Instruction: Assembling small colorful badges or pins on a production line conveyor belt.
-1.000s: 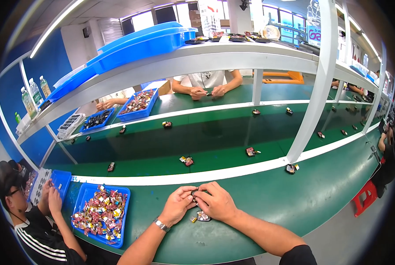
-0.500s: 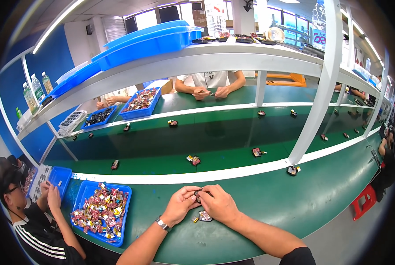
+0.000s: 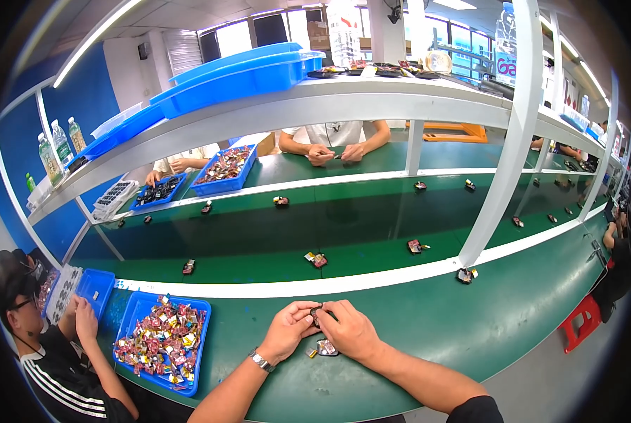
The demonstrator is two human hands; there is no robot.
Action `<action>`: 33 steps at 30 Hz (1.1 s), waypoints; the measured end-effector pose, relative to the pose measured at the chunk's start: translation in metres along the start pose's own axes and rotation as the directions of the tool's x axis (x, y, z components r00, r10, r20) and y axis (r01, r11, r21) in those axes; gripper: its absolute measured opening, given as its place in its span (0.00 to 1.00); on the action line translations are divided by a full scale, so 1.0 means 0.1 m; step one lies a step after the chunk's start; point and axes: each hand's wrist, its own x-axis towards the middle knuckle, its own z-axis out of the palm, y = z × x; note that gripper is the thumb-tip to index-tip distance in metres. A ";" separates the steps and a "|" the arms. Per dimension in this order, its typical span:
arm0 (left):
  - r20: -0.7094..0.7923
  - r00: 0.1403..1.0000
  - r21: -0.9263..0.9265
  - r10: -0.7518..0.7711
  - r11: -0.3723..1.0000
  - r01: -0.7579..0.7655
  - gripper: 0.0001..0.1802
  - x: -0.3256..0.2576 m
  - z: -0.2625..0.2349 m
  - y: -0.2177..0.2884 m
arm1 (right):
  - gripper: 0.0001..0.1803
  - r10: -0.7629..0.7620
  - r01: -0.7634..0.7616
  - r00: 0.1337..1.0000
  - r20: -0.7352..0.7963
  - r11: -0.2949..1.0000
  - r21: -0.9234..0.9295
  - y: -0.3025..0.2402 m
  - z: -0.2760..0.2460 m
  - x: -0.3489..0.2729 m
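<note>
My left hand (image 3: pixel 293 330) and my right hand (image 3: pixel 346 328) meet above the green work surface (image 3: pixel 273 395). Pinched between their fingertips is a small dark electronic part (image 3: pixel 316 316), mostly covered by the fingers. Just below the hands lies a second small part, a black casing with a reddish and silvery inside (image 3: pixel 326 347). A little yellowish piece (image 3: pixel 311 352) sits at its left side. Left of my forearms stands a blue tray (image 3: pixel 204 331) heaped with small red circuit boards bearing white and yellow pieces (image 3: pixel 161 338).
Beyond a white rail (image 3: pixel 273 285), a dark green belt (image 3: pixel 259 240) carries scattered parts, among them a black casing (image 3: pixel 317 259). A white post (image 3: pixel 499 148) holds a shelf with blue trays (image 3: pixel 238 81). A person (image 3: pixel 68 352) works at my left; others sit opposite.
The parts on the belt have shifted slightly to the right. Across the belt, a person's hand has moved down to the tray of black casings. My hands stay nearly in place.
</note>
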 end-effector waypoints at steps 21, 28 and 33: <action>-0.014 1.000 0.036 0.004 0.999 -0.004 0.14 0.01 0.04 -0.03 | 0.12 -0.059 0.055 0.998 -0.035 0.992 -0.117 0.02 0.02 0.01; -0.068 0.995 -0.010 0.070 0.997 -0.071 0.16 0.03 -0.05 -0.09 | 0.17 0.039 -0.039 0.999 0.022 0.999 0.037 -0.05 0.07 0.05; -0.158 0.978 -0.114 0.140 0.981 -0.158 0.21 0.00 0.08 0.02 | 0.18 0.167 -0.167 0.986 0.007 0.984 0.067 0.42 0.15 0.26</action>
